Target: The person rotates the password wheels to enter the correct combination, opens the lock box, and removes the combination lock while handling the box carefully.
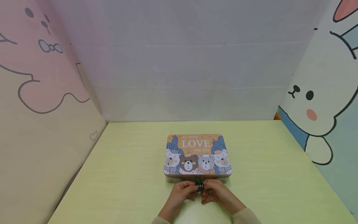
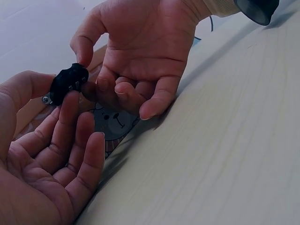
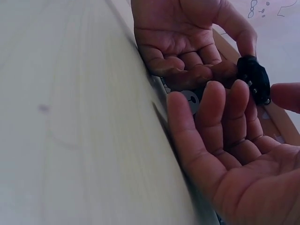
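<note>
A small black combination padlock point(image 1: 199, 185) hangs at the front of a tin box point(image 1: 197, 146), whose lid shows cartoon bears and the word LOVE. My left hand point(image 1: 180, 193) pinches the padlock from the left, between thumb and index finger. From the opposite side, my right hand point(image 1: 221, 193) holds it with thumb and index finger. Small number dials show on the padlock's face point(image 2: 69, 84) in the left wrist view. The other fingers of both hands are loosely bent below it. The lid is down on the box.
The box stands on a pale yellow-green table point(image 1: 128, 161). A plain whitish sheet point(image 1: 184, 77) rises behind the table. Side panels with cartoon figures, including a white rabbit point(image 1: 321, 102) on the right, flank the tabletop.
</note>
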Motion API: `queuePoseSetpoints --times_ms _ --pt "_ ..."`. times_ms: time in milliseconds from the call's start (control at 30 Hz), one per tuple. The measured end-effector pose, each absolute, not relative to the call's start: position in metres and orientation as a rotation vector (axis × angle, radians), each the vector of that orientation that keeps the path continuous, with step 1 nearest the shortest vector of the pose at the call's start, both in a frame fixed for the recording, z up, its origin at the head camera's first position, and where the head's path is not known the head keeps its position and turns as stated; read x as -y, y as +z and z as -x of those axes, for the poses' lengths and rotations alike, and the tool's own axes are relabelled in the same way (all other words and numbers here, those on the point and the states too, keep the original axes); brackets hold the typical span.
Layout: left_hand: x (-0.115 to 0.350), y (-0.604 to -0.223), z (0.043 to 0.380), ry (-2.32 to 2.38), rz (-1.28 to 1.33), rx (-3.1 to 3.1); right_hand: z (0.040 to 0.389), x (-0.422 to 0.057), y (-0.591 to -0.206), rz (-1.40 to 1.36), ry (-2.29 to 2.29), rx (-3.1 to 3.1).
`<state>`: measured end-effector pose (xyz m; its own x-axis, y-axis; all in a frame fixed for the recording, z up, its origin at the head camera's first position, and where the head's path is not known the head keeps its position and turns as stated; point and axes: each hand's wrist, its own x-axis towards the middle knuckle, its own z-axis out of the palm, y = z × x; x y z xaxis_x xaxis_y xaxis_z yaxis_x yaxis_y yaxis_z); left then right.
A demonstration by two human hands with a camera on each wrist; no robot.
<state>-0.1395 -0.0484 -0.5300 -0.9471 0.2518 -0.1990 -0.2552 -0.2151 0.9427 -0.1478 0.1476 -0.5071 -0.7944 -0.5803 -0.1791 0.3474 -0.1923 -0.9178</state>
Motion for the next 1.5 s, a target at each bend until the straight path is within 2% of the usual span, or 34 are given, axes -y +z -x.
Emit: queuePoseSetpoints --times_ms 1500 --pt "0.0503 -0.5324 0.1391 2.239 0.000 -1.708 0.1482 -0.1479 -0.5128 0.205 -1.990 -1.527"
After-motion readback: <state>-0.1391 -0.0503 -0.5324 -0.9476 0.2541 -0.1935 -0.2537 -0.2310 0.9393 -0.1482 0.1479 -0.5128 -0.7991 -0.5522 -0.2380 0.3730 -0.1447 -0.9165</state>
